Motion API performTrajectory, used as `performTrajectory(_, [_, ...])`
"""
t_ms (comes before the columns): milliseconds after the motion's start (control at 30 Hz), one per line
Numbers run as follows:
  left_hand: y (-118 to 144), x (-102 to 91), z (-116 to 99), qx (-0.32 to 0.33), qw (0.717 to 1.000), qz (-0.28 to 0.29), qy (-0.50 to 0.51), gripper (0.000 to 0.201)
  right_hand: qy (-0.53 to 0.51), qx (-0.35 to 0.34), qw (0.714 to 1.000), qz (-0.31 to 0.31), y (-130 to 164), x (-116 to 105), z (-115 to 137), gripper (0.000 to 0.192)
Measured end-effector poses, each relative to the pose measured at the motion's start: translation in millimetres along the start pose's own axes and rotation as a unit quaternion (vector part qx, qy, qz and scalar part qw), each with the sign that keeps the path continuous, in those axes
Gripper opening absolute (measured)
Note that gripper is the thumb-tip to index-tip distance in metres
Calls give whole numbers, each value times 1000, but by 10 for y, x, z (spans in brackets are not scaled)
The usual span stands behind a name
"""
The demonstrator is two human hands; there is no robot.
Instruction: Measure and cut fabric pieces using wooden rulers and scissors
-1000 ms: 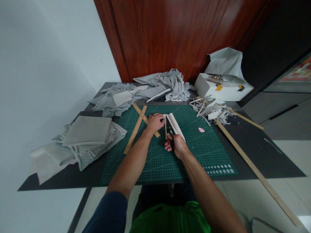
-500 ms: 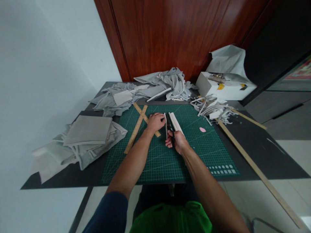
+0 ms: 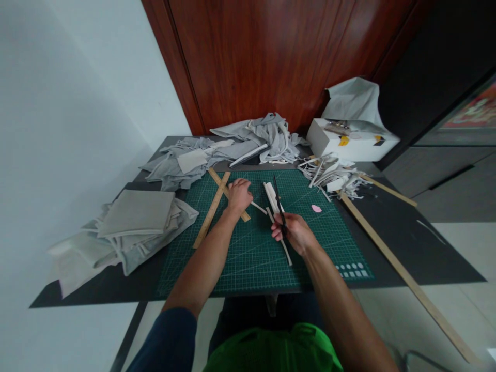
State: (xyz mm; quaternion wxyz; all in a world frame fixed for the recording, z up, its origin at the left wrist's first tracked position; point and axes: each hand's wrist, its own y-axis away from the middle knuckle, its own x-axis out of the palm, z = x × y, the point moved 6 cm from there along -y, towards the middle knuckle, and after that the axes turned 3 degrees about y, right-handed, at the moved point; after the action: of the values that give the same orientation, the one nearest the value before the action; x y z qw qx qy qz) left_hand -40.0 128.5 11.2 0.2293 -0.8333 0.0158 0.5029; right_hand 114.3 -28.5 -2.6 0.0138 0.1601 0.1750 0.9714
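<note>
My right hand is wrapped round black scissors, whose blades point away from me over the green cutting mat. Beneath the blades lie white fabric strips side by side. A separate narrow pale strip runs under my right hand towards me. My left hand is closed on a short thin fabric strip that sticks out to the right. Below that hand are two crossed wooden rulers. Its fingertips are partly hidden.
Folded grey fabric is stacked at the left, and crumpled grey cloth lies along the back. Thin offcuts are heaped before a white box. A long wooden strip overhangs the front edge. A pink piece rests on the mat.
My left hand has moved left, away from the scissors, with a cut strip. My right hand and the scissors have shifted slightly right and towards me. The view has shifted a little.
</note>
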Motion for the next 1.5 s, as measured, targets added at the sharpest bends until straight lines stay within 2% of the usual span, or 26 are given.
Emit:
performTrajectory(67, [5,-36,-81,36,999,-19,5,41,-2,-12,1000,-14,8,-86,30,24])
performTrajectory(100, [21,-25,-168,72,997,-11,14,38,-3,-17,1000,-22,6,-123,39,26])
performTrajectory(200, [136,99,-516,211,974,72,43,26,-12,-27,999,-43,-6,-213,43,28])
performTrajectory(300, [239,203,-719,266,954,130,44,22,-31,-30,997,-59,-13,-282,33,29])
performTrajectory(567, [252,273,-703,236,961,146,-8,31,-38,-33,996,-73,-46,-383,53,25])
performTrajectory(800, [229,357,-594,97,988,102,-71,34,-31,-43,996,-73,-115,-371,66,26])
performTrajectory(967, [117,345,-524,94,991,98,-7,36,-29,-33,996,-73,-166,-364,22,24])
performTrajectory(1100, [-2,337,-280,18,991,94,95,33,-23,-23,996,-77,-190,-382,-6,22])
performTrajectory(1167, [-33,329,-200,17,986,84,145,33,-17,-13,997,-78,-193,-392,-17,21])
performTrajectory(1233, [-42,320,-166,35,984,82,157,27,-11,-6,997,-74,-194,-392,-17,20])
performTrajectory(1333, [-25,307,-136,34,988,90,116,15,-6,-18,998,-63,-209,-376,16,18])
performTrajectory(1367, [-11,303,-130,26,990,96,99,17,-2,-26,998,-62,-221,-373,29,18])
performTrajectory(1500, [66,301,-170,34,991,125,41,51,62,-53,992,-99,-296,-420,26,19])
